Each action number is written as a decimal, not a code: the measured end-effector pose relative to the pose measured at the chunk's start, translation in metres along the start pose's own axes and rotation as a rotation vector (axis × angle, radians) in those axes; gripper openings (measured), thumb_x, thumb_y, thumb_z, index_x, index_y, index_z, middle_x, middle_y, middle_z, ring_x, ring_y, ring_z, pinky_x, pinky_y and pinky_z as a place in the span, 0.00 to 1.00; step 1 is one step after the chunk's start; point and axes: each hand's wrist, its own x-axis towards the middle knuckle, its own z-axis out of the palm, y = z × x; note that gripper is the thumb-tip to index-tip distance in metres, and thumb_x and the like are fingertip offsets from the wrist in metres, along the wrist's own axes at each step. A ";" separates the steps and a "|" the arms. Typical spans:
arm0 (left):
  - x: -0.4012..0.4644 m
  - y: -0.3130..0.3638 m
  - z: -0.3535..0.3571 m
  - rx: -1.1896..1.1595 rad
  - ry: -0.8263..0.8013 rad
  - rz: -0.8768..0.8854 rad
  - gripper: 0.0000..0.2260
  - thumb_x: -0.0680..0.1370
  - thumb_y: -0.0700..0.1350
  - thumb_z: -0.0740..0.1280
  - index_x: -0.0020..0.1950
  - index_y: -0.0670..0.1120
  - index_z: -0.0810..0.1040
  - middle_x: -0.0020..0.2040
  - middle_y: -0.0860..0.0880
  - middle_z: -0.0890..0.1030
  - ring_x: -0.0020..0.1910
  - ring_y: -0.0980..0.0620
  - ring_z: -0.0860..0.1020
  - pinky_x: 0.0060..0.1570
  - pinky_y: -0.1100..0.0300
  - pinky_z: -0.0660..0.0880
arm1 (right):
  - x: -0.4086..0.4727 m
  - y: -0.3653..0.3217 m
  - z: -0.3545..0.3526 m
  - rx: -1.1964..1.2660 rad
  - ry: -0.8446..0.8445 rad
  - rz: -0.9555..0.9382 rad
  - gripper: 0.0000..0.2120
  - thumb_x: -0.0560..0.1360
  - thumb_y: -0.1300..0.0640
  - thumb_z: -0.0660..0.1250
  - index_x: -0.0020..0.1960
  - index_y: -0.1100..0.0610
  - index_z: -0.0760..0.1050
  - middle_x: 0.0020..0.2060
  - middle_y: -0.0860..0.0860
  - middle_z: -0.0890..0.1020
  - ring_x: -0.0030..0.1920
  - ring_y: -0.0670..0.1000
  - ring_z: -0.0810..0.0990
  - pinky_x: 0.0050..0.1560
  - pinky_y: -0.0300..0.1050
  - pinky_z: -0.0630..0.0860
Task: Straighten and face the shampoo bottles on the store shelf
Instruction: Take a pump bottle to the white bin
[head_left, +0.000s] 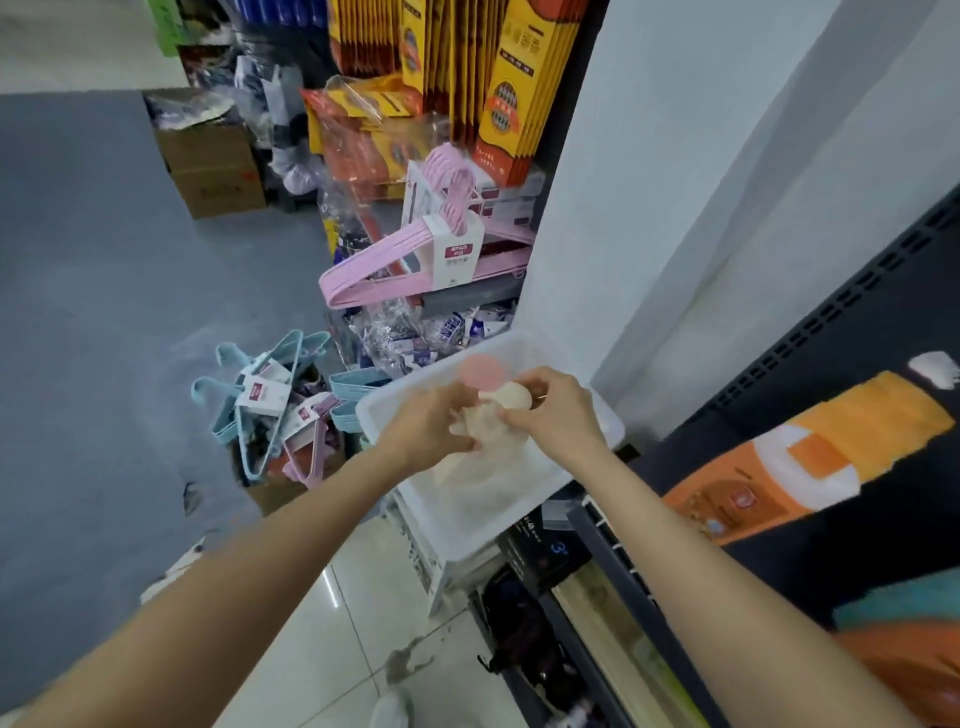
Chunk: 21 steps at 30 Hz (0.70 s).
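Both my hands are over a white plastic bin that stands at the end of the shelf. My left hand and my right hand together grip a small cream-white rounded object; it is blurred and I cannot tell what it is. A pale pink round thing lies in the bin just behind them. At the right edge an orange bottle with a white label lies blurred and close to the camera on the dark shelf.
Pink hangers are stacked behind the bin, blue hangers sit in a box on the floor at left. Yellow boxes hang above. A cardboard box stands on the grey floor. A white pillar rises to the right.
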 end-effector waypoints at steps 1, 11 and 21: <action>0.006 -0.006 0.003 -0.006 -0.016 -0.006 0.22 0.68 0.42 0.77 0.58 0.44 0.75 0.49 0.50 0.76 0.50 0.48 0.77 0.49 0.58 0.73 | 0.005 0.004 0.005 -0.010 -0.003 0.018 0.15 0.68 0.59 0.75 0.54 0.57 0.78 0.45 0.48 0.80 0.47 0.48 0.78 0.45 0.37 0.72; 0.039 -0.043 0.036 -0.034 -0.078 -0.081 0.22 0.67 0.39 0.76 0.59 0.40 0.74 0.53 0.42 0.78 0.51 0.44 0.77 0.49 0.53 0.75 | 0.036 0.034 0.045 -0.119 -0.004 0.099 0.17 0.68 0.56 0.75 0.55 0.59 0.78 0.49 0.53 0.82 0.51 0.51 0.78 0.52 0.43 0.74; 0.037 -0.054 0.044 -0.152 -0.058 -0.167 0.22 0.69 0.36 0.74 0.60 0.41 0.74 0.55 0.43 0.78 0.53 0.47 0.78 0.50 0.58 0.75 | 0.051 0.037 0.064 -0.148 -0.023 0.124 0.16 0.68 0.57 0.75 0.54 0.57 0.79 0.50 0.53 0.81 0.52 0.52 0.77 0.45 0.38 0.69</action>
